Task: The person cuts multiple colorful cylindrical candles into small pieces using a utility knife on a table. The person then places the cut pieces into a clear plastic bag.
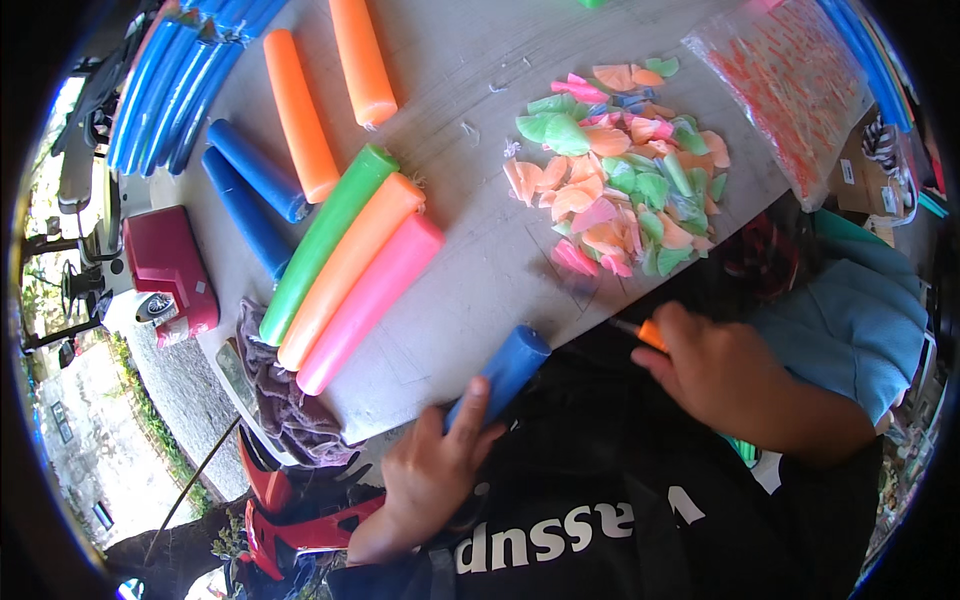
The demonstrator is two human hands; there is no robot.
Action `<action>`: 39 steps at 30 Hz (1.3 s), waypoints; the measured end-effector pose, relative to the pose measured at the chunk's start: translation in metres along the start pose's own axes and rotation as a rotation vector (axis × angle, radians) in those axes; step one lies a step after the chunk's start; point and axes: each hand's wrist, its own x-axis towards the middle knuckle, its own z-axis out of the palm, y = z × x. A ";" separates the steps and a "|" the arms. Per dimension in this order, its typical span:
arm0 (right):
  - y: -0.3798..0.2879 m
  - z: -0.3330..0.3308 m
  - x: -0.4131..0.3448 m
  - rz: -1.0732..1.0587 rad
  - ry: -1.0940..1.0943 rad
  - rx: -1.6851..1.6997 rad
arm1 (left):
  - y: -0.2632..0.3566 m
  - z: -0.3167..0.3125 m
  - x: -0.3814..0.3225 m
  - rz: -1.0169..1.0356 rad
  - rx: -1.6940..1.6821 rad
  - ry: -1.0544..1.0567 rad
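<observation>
My left hand [442, 457] grips the lower part of a blue wax candle [517, 364], whose upper end rests at the table's near edge. Right of it, my right hand [709, 367] is closed around a small tool with an orange handle [651, 335]. The tool's thin tip is blurred and stands apart from the candle. Beyond both hands lies a heap of green, orange and pink wax shavings [622, 176]. A green candle [330, 244], an orange candle [351, 268] and a pink candle [371, 304] lie side by side at the left.
Two more blue candles [247, 214] and two orange candles [300, 112] lie farther back on the grey table [465, 187]. Bundled blue candles [176, 90] fill the far left corner. A maroon box [172, 266], a purple cloth [292, 405] and a plastic bag [787, 97] sit along the edges.
</observation>
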 end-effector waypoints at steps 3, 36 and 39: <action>0.003 -0.003 -0.007 -0.008 0.135 0.043 | -0.024 -0.013 -0.004 -0.053 -0.040 0.269; 0.003 0.007 -0.009 -0.043 0.137 0.040 | -0.003 -0.011 -0.005 -0.020 -0.145 0.066; -0.002 0.006 -0.009 -0.125 0.064 0.089 | 0.006 -0.006 -0.014 -0.066 -0.256 -0.063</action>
